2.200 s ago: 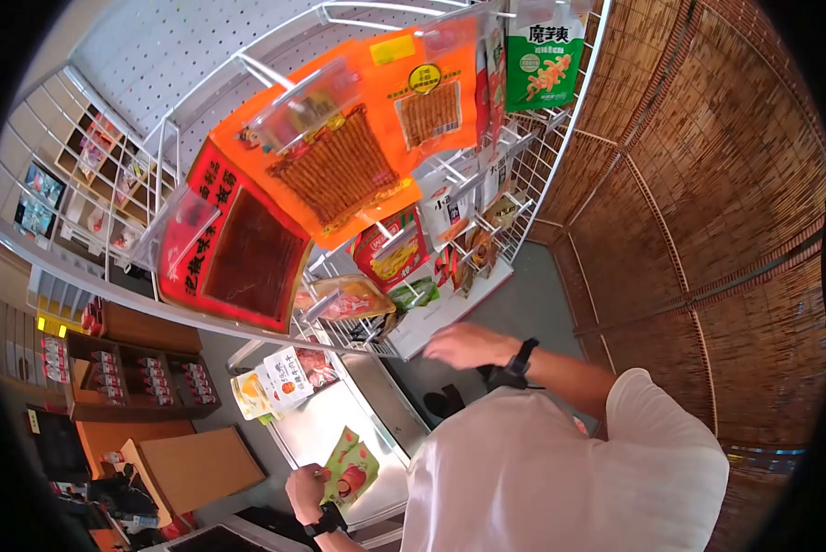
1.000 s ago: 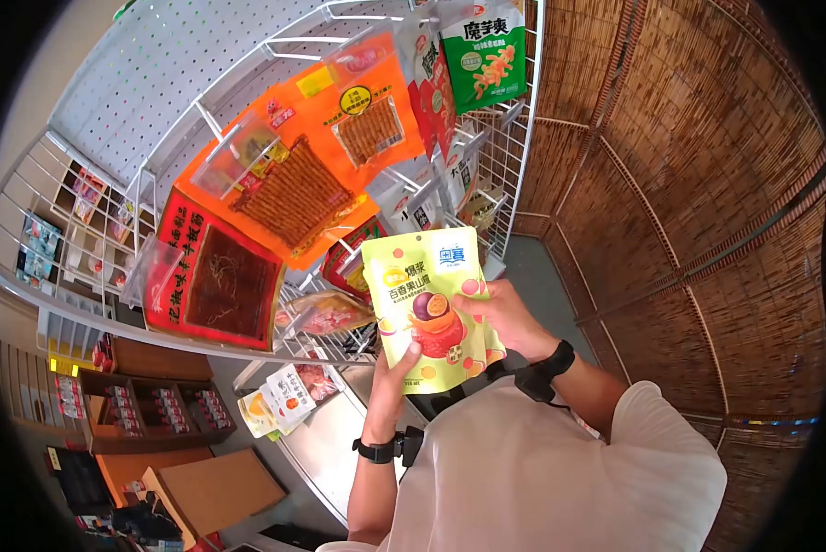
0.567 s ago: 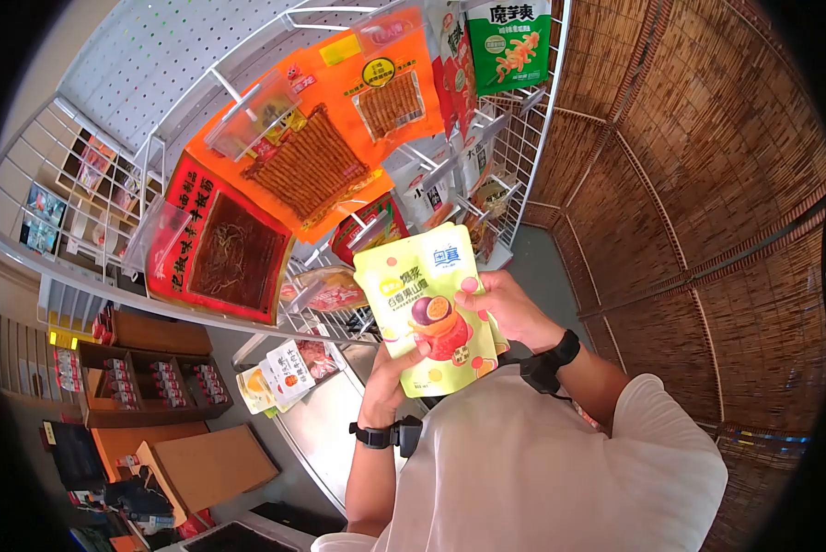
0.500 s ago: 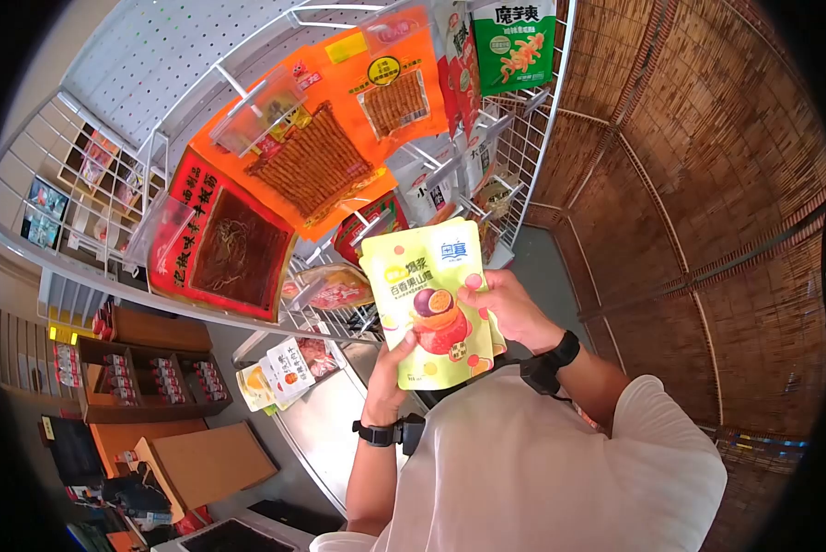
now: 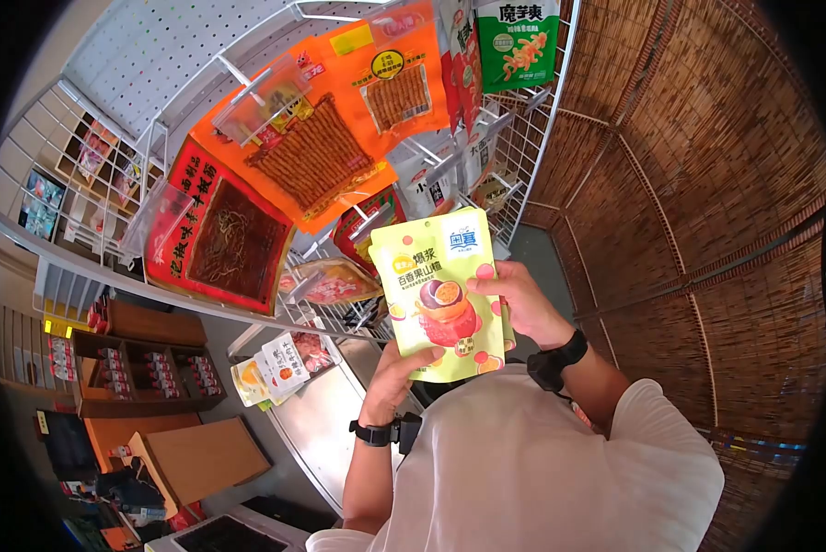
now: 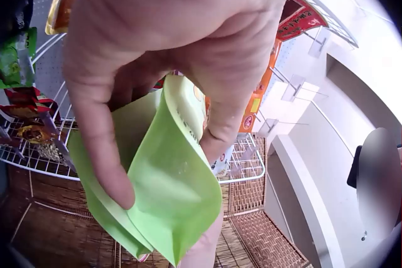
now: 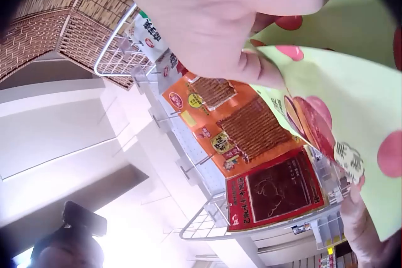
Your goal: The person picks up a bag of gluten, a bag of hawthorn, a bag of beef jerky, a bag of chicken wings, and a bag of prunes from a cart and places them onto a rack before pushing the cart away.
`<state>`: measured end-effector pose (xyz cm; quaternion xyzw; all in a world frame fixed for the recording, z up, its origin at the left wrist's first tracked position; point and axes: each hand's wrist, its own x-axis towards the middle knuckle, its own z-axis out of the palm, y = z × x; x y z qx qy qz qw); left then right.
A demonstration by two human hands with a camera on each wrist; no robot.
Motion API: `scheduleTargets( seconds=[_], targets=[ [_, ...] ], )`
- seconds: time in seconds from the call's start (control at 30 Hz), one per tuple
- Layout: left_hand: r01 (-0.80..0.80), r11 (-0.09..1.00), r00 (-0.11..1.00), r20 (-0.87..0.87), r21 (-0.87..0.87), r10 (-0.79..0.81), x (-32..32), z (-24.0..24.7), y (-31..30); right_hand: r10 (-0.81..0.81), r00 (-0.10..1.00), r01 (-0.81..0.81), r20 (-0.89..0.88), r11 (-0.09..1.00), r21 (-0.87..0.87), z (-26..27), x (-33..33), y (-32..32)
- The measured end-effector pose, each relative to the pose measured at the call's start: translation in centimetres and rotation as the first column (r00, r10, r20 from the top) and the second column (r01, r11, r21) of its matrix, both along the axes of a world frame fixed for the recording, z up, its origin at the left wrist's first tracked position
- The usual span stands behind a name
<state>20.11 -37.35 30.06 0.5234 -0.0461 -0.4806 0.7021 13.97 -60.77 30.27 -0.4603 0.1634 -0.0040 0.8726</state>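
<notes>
Light-green snack pouches (image 5: 445,317), printed with fruit and Chinese characters, are held upright in front of the chest. One lies behind another, its edge showing at the upper left. My left hand (image 5: 390,382) pinches the lower left corner, thumb on the printed front. At the right edge my right hand (image 5: 530,305) grips with the thumb in front and the fingers hidden behind. The left wrist view looks onto the pouches' bottom folds (image 6: 179,183), spread apart between thumb and fingers. In the right wrist view the front pouch (image 7: 377,111) bends slightly.
A white wire rack stands ahead, hung with orange snack packs (image 5: 316,166), a red pack (image 5: 224,225) and a green pack (image 5: 516,46). White pouches (image 5: 284,363) stand on the lower metal shelf (image 5: 325,428). A woven screen (image 5: 689,202) rises at the right.
My left hand has lifted the green pouches from the lower shelf to chest height. The right hand, earlier free, has joined in holding them; lately they have shifted only slightly.
</notes>
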Motion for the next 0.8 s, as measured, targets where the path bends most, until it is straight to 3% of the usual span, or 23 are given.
scheduleTargets(
  seconds=[0.2,0.37,0.43,0.47,0.53,0.6,0.63,0.7,0.8],
  targets=[
    [0.097,0.992,0.992,0.078,0.077,-0.103,0.0,-0.1,0.1,-0.017,1.000,0.017,0.000,0.997,-0.071,2.7,0.3,-1.6],
    [0.093,0.993,0.985,0.140,0.073,-0.102,-0.8,-0.1,-0.5,-0.132,0.991,0.129,-0.020,0.984,-0.120,0.6,0.8,-1.3],
    [0.081,0.995,0.982,0.165,0.060,-0.090,-0.9,-0.8,-0.2,-0.191,0.982,0.184,-0.003,0.950,-0.253,0.5,0.6,-1.2],
    [0.062,0.996,0.987,0.145,0.068,-0.072,-1.0,-1.0,0.0,-0.190,0.982,0.183,-0.002,0.950,-0.254,0.7,0.5,-1.0],
    [0.041,0.997,0.991,0.125,0.073,-0.050,-1.0,-1.5,0.5,-0.241,0.969,0.245,0.059,0.965,-0.092,1.6,0.5,-0.5],
    [-0.042,0.999,0.999,-0.030,-0.002,0.042,-1.1,-2.0,1.0,-0.252,0.965,0.258,0.073,0.962,-0.091,1.8,0.4,-0.3],
    [-0.042,0.999,0.999,-0.030,-0.004,0.042,-1.3,-2.4,1.2,-0.265,0.960,0.273,0.087,0.958,-0.089,1.9,0.4,-0.2],
    [-0.062,0.986,0.979,-0.200,-0.158,0.029,-1.9,-3.1,1.4,-0.251,0.965,0.260,0.078,0.958,-0.125,2.5,0.3,-0.2],
    [-0.109,0.974,0.971,-0.230,-0.201,0.061,-2.2,-2.9,0.7,-0.238,0.968,0.249,0.078,0.949,-0.194,2.9,0.4,0.0]
  ],
)
